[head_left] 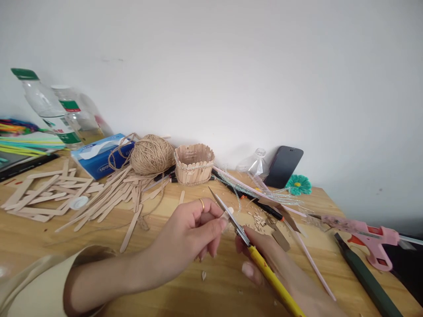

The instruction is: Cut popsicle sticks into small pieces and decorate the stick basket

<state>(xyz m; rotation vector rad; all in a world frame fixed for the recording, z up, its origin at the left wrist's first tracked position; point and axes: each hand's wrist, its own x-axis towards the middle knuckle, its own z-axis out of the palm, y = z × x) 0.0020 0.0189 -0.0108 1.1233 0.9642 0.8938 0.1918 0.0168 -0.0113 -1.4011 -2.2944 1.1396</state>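
My left hand (pixel 185 229), with a ring on one finger, is closed in a pinch on a small pale piece of wooden craft stick (pixel 230 211). My right hand (pixel 276 255) grips yellow-handled scissors (pixel 266 266), whose blades point up and away from me and are slightly parted. The blades cross right at the pinched piece; whether they touch it I cannot tell. A tiny wooden offcut (pixel 204 275) lies on the table below my hands. Beyond them stands a small basket (pixel 194 171) made of craft sticks, with sparkly trim around it.
Loose craft sticks (pixel 109 198) and a twine ball (pixel 152 154) lie left, by a blue tissue pack (pixel 102 158) and bottles (pixel 56 110). At right are wood scraps (pixel 261 220), a pink glue gun (pixel 366 235), a dark-green tool (pixel 366 277), a phone (pixel 284 167) and a teal flower (pixel 298 185).
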